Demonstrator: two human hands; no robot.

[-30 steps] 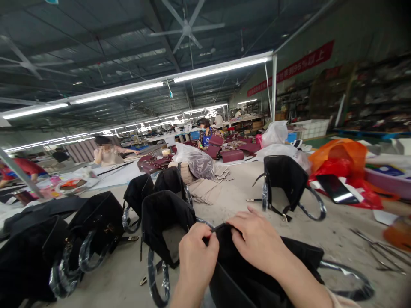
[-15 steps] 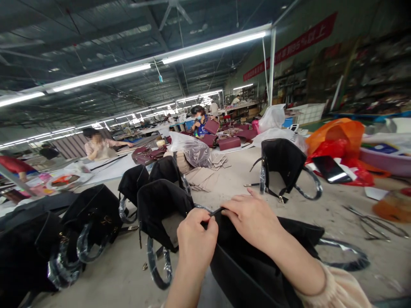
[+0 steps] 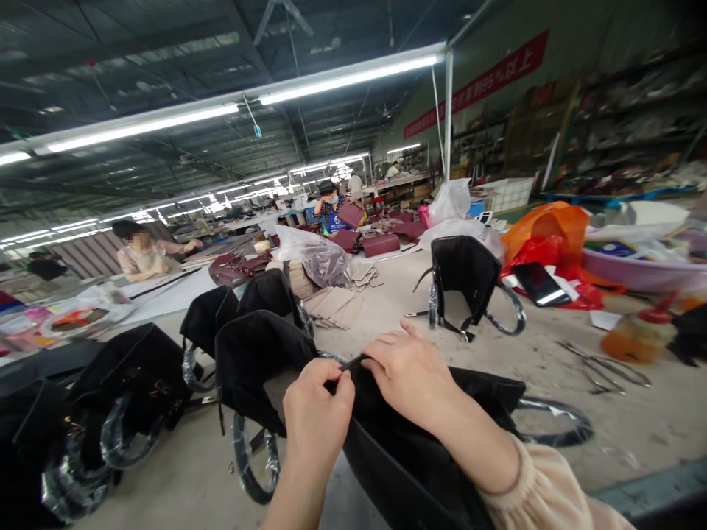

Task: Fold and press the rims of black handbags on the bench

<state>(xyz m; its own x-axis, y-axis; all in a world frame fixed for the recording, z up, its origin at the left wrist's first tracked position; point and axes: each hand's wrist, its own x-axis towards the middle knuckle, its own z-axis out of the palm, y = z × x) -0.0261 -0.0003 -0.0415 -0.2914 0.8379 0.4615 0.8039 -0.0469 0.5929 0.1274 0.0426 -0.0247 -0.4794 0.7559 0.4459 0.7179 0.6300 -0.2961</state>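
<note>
A black handbag (image 3: 403, 456) lies open in front of me, its plastic-wrapped handle (image 3: 557, 421) sticking out to the right. My left hand (image 3: 319, 401) is closed, thumb and bent fingers pinching the bag's upper edge. Close beside it, my right hand (image 3: 406, 375) grips the same edge, fingertips curled over it from above. A short stretch of black edge (image 3: 353, 362) shows between the two hands. The fingertips' undersides are hidden. Just left of my hands stands another black bag (image 3: 259, 342) with a wrapped handle.
Several more black bags (image 3: 132, 368) crowd the left; one black bag (image 3: 464, 276) stands at the back right. Scissors (image 3: 602, 364), a jar of amber liquid (image 3: 635, 338) and a phone (image 3: 541, 283) lie right. Beige panels (image 3: 334, 305) and maroon pieces (image 3: 381, 244) lie beyond. Co-workers sit farther off.
The whole view has shifted, so the bags and hands appear farther left and more of the right side shows. Both hands keep their hold on the bag's edge.
</note>
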